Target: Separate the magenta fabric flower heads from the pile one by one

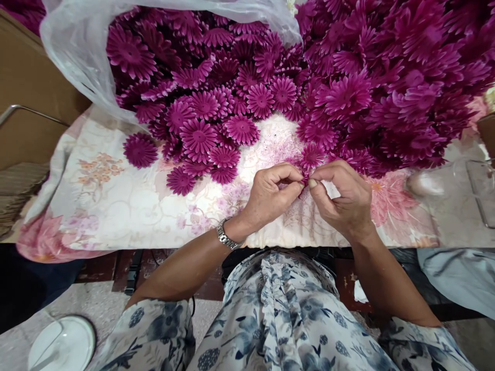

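Note:
My left hand (pixel 270 193), with a metal watch (pixel 227 234) on its wrist, is closed in a pinch near the table's middle. Facing it, my right hand (pixel 345 198) pinches too, thumb against index finger. Their fingertips almost meet over a purple artificial flower (pixel 305 178), mostly hidden by the fingers. Just beyond the fingertips lies another purple flower head (pixel 311 155). A heap of flat, loose flower heads (pixel 199 136) spreads to the left, and a taller pile of fuller flowers (pixel 348 95) rises to the right.
A clear plastic bag (pixel 83 56) lies open around the left heap. A floral cloth (pixel 147 221) covers the table, with purple specks near my hands. Cardboard (pixel 31 87) stands at the left edge. At the right is a transparent plastic item (pixel 456 190). A white round lid (pixel 62 345) sits below left.

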A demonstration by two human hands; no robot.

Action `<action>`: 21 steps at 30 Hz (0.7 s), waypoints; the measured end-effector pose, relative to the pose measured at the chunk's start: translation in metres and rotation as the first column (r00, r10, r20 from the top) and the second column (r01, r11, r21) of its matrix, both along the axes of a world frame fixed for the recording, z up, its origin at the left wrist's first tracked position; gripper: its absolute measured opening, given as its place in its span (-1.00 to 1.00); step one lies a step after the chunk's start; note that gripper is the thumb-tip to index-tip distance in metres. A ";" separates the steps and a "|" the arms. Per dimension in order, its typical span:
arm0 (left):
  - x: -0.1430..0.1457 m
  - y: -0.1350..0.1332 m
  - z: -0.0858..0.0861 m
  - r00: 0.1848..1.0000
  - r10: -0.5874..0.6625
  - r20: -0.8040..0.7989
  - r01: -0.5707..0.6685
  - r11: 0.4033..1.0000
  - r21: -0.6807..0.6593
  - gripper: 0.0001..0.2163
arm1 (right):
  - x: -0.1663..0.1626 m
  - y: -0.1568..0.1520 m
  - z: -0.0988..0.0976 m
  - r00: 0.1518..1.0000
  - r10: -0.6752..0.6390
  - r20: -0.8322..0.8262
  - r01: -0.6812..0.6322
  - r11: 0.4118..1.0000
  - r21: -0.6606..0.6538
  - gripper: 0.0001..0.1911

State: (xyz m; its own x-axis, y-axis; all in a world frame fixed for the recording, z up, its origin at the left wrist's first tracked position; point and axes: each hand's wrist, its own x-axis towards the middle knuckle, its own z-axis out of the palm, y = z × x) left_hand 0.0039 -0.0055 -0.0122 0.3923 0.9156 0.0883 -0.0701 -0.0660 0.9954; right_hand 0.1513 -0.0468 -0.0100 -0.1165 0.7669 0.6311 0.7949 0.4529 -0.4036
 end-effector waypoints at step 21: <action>0.004 0.002 -0.007 0.973 0.084 0.214 -0.007 0.942 -0.336 -0.94 | 0.002 -0.007 -0.005 0.998 -0.047 -0.043 0.044 0.997 -0.060 -0.91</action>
